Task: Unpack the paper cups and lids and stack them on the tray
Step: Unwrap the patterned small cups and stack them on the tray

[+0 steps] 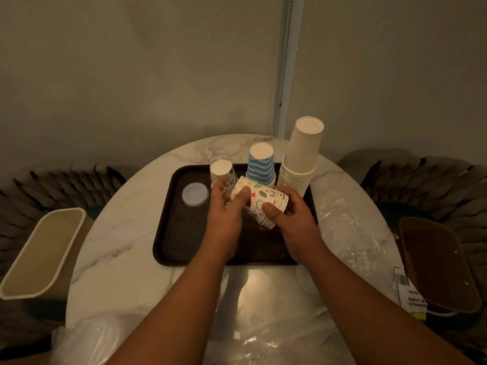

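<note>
Open tray (184,233) floor at lower centre of frame; blocked along its upper edge by three upright cup stacks (300,164), lid (195,194) at left.

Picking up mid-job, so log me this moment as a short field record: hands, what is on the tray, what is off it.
left hand: left hand grips the closed end of the patterned cup stack
right hand: right hand grips its rim end
held stack: lies sideways above the tray
on tray: floral cup stack, striped cup stack, lid stack
at the tray's right edge: white cup stack
off tray: plastic wrap, right of tray
</note>
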